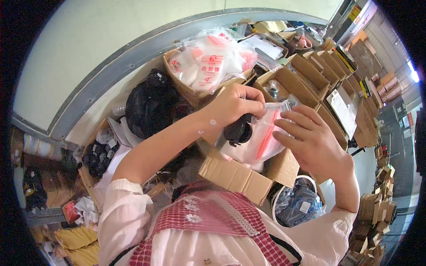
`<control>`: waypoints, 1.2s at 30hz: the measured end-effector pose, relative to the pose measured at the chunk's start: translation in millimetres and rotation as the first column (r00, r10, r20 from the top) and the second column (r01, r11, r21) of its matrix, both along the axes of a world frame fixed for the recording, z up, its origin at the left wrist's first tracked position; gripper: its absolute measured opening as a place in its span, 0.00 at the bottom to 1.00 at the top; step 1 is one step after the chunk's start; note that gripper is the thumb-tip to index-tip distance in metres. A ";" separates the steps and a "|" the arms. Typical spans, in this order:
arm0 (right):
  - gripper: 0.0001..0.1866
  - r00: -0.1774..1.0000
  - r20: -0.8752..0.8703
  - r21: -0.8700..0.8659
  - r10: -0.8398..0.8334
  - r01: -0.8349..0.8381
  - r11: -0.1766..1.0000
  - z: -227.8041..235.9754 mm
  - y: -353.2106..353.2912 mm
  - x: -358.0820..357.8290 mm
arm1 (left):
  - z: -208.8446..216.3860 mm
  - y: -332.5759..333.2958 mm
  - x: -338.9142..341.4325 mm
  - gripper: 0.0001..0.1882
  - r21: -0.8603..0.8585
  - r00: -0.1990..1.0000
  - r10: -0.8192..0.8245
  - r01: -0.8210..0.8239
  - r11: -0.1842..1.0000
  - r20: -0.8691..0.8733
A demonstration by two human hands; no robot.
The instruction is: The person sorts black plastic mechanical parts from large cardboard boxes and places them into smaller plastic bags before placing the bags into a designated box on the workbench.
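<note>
My left hand pinches the upper edge of a clear zip bag with a red stripe. Just below that hand is a black round plastic part with a hollow end; whether the hidden fingers also hold it I cannot tell. From the right, my right hand grips the bag's other side, its fingers spaced along it and its thumb hidden. Under the bag stands an open cardboard box with more clear bags in it.
Behind my hands a carton overflows with packs of zip bags. A black bundle lies to the left. Open cardboard bins line the right, near a clipboard with paper. A white bucket holds blue wrapped items.
</note>
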State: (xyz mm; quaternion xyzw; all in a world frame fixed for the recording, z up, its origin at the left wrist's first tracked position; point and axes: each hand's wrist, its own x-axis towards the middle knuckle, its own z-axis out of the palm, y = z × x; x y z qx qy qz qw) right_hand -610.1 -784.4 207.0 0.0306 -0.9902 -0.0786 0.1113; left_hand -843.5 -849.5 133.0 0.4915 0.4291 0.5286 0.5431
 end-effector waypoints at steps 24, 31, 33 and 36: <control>0.11 0.948 -0.268 -0.484 -0.170 0.020 0.875 -68.9 42.9 -23.9 | -31.7 -48.1 -6.9 0.21 0.278 0.889 0.198 -0.085 0.957 -0.412; 0.10 0.962 -0.188 -0.608 -0.200 0.046 0.793 -79.4 30.2 -23.8 | -50.5 -31.3 -1.3 0.08 0.149 0.892 0.351 -0.320 0.935 -0.286; 0.13 0.991 0.022 -0.586 -0.133 0.121 0.801 -76.0 23.4 -20.1 | -47.2 -32.6 -1.3 0.07 0.191 0.888 0.338 -0.290 0.938 -0.313; 0.16 0.992 0.092 -0.635 -0.091 0.129 0.762 -101.7 13.8 -18.8 | -48.5 -31.3 1.4 0.08 0.262 0.878 0.320 -0.234 0.936 -0.357</control>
